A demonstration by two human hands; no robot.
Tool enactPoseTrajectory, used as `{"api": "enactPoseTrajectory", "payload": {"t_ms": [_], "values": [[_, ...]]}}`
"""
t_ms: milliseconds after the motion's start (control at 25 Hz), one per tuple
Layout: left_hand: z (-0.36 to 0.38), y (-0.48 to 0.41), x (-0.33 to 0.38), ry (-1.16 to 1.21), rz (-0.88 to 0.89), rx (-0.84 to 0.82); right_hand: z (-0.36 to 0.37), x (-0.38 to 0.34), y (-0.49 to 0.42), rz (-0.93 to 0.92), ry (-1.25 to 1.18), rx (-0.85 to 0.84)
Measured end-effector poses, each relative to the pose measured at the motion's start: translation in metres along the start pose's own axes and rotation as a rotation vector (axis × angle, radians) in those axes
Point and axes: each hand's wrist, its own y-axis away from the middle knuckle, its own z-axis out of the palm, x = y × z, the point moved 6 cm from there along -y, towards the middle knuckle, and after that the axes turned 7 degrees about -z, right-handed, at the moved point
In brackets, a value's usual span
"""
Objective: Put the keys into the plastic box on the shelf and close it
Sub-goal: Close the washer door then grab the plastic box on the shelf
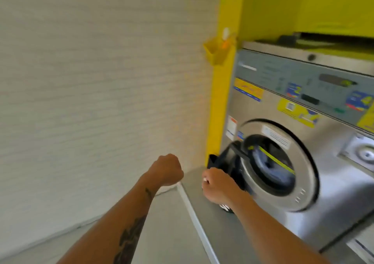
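Head view, blurred. Left hand (pixel 169 169) clenched in a fist; contents not visible, possibly the keys. Right hand (pixel 217 185) grasped a dark bag (pixel 226 162) at the washer (pixel 303 162) door. Neither keys nor lidded box nor shelf discernible; a yellow bin (pixel 215 52) hung on the pillar. Judgement: locate keys first, keep the fist closed in transit.

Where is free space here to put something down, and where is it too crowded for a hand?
Free: the grey ledge between the two hands, bordered by its white edge strip; also the floor left of that strip, below the brick wall. Crowded: at the washer door, where the right hand grips a black bag. The left hand is a closed fist.
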Motion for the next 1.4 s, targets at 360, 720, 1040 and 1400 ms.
{"api": "enactPoseTrajectory", "payload": {"t_ms": [360, 720, 1040, 1400], "values": [[-0.109, 0.167, -0.254, 0.288, -0.435, 0.316, 0.057, -0.287, -0.024, -0.499, 0.075, -0.169], [-0.195, 0.362, -0.525, 0.33, -0.688, 0.561, 0.166, -0.606, 0.0, -0.768, 0.047, -0.232], [-0.244, 0.502, -0.72, 0.373, -0.916, 0.761, 0.267, -0.852, 0.022, -1.032, 0.041, -0.321], [-0.322, 0.552, -0.939, 0.34, -1.157, 0.828, 0.392, -1.107, -0.023, -1.222, -0.03, -0.475]]}}
